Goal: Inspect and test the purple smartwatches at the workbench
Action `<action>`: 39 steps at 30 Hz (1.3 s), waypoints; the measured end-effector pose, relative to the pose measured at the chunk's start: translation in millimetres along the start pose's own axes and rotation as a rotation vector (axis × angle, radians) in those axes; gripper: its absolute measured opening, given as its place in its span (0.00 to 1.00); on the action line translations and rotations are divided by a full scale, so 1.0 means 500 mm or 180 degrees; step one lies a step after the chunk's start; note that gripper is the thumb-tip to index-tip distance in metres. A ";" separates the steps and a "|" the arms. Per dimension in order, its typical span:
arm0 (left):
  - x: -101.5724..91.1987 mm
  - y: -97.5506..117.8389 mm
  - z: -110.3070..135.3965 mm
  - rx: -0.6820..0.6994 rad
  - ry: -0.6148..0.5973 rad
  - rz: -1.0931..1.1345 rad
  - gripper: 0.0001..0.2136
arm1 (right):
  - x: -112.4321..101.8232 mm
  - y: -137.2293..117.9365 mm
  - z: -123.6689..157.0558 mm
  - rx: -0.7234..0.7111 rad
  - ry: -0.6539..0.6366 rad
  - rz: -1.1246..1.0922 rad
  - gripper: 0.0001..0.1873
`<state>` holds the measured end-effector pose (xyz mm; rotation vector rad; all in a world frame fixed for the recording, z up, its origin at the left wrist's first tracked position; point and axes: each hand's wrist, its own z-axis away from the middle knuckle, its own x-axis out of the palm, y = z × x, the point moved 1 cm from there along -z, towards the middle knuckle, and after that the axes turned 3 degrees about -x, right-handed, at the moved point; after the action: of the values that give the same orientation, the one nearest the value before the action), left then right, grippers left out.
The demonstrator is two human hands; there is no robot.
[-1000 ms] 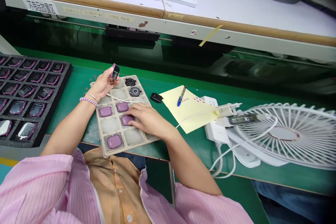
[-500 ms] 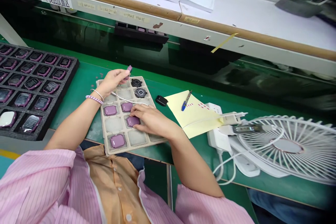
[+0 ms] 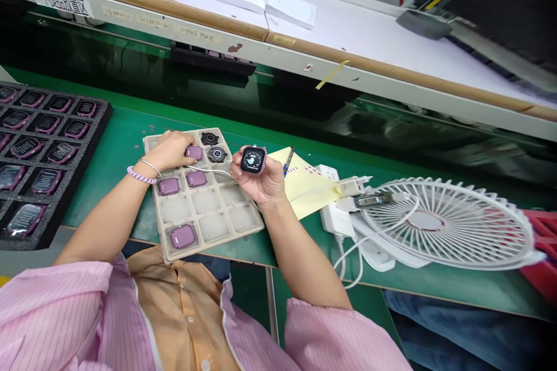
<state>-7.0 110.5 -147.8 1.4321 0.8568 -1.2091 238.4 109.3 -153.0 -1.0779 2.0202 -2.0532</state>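
My right hand (image 3: 263, 178) holds up a smartwatch (image 3: 253, 160) with a purple case and a lit dark face, between thumb and fingers above the tray's right edge. My left hand (image 3: 172, 151) reaches over the far side of the beige compartment tray (image 3: 165, 253), its fingers closed at a purple watch case (image 3: 194, 152) in a compartment there. Near it lie another purple case (image 3: 196, 179) and one more to the left (image 3: 169, 186). A purple case (image 3: 183, 236) sits in the near left compartment. Two round black parts (image 3: 210, 138) occupy the far right compartments. A thin white cable (image 3: 213, 171) crosses the tray.
To the left stands a black foam tray (image 3: 98, 127) of purple watches. On the right are a yellow paper (image 3: 304, 197), a pen (image 3: 289, 161), a white power strip (image 3: 337, 219) and a white fan (image 3: 452, 220). A shelf (image 3: 331, 35) runs across the back.
My right hand has lifted a watch from the tray and turned its lit face up. My left hand has lowered its purple case into the tray. The view has shifted right.
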 end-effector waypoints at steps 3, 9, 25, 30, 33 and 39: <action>0.003 -0.002 -0.001 0.0070 0.0041 -0.0034 0.16 | 0.000 0.003 0.000 0.0088 0.0193 0.0596 0.34; -0.018 0.010 0.008 0.0057 0.0173 0.0040 0.21 | -0.003 0.016 0.013 0.0157 -0.0098 0.1045 0.39; -0.019 0.112 0.099 0.0333 -0.0242 -0.0998 0.13 | 0.032 -0.010 0.037 -0.0972 -0.1577 0.3495 0.12; -0.028 0.106 0.138 0.0322 0.0190 -0.0830 0.12 | 0.031 0.007 0.048 -0.1138 -0.0841 0.4385 0.14; -0.032 0.072 0.195 0.0472 0.0286 -0.0477 0.09 | 0.038 0.021 0.046 -0.1014 -0.0642 0.4908 0.17; -0.026 -0.008 0.308 0.0931 -0.0141 0.0294 0.14 | 0.098 0.044 -0.005 -0.0463 -0.1009 0.5527 0.19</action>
<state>-49.7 -37.1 -130.8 1.6524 0.5931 -1.3299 191.2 83.8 -151.9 0.4229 1.6702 -0.7126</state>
